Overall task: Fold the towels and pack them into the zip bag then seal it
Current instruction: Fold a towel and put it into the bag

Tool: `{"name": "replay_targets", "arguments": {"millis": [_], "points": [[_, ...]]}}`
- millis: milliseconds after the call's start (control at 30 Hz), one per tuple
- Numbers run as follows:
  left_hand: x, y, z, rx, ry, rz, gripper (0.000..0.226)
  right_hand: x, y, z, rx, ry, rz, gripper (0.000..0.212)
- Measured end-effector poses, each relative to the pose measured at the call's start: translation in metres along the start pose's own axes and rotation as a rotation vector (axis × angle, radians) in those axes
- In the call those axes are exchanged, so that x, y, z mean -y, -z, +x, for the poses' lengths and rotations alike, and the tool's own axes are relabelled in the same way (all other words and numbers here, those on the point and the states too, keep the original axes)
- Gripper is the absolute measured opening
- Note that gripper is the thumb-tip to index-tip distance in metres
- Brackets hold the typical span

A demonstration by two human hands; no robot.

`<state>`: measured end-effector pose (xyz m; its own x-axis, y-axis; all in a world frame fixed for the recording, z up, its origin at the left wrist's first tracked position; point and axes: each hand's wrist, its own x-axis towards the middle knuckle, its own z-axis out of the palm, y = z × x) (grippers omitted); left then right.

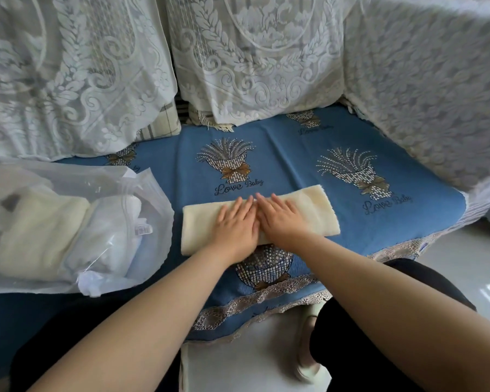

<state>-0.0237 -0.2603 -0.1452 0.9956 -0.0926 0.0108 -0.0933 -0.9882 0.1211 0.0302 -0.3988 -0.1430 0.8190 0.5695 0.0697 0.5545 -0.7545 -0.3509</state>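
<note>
Nearest to us we see our two bare forearms reaching forward over dark trousers and a pale shoe [304,360] on the white floor [450,258]. Just beyond them runs the lace-trimmed front edge of a blue seat cover [294,162] printed with basket motifs and the words "Love Baby".

On that cover, right in front of us, lies a cream towel [311,203] folded into a long narrow band, lying crosswise with its right end a little farther away than its left. Our left hand [235,222] and right hand [283,219] rest flat on its middle, side by side and touching at the inner edges. The grip of each hand is spread: fingers straight, close together, palms pressing down on the cloth, with nothing pinched.

To the left of the towel, just apart from it, lies a clear zip bag [102,222], crumpled and with its mouth toward the towel. Through the plastic we see folded towels inside [43,230], cream and white. A small clear slider [143,230] sits on the bag's zip strip.

Farthest back, white lace covers [252,52] hang over the back cushions and the right armrest of the sofa.
</note>
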Motion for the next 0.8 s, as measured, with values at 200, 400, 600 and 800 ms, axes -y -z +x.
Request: {"name": "replay_targets", "arguments": {"millis": [200, 400, 600, 800], "points": [[0.058, -0.010, -0.014, 0.111, 0.201, 0.006, 0.057, -0.055, 0.002, -0.003, 0.114, -0.371, -0.182, 0.063], [0.065, 0.001, -0.030, -0.001, 0.507, -0.291, 0.050, -0.049, 0.013, -0.017, -0.043, -0.239, -0.301, 0.056], [0.055, 0.012, -0.025, -0.133, 0.816, -0.558, 0.065, -0.004, -0.008, -0.020, 0.129, 0.056, -0.166, 0.056], [0.056, 0.043, -0.029, -0.187, 0.938, -1.506, 0.043, -0.002, -0.010, -0.015, 0.183, 0.010, -0.229, 0.059]]}}
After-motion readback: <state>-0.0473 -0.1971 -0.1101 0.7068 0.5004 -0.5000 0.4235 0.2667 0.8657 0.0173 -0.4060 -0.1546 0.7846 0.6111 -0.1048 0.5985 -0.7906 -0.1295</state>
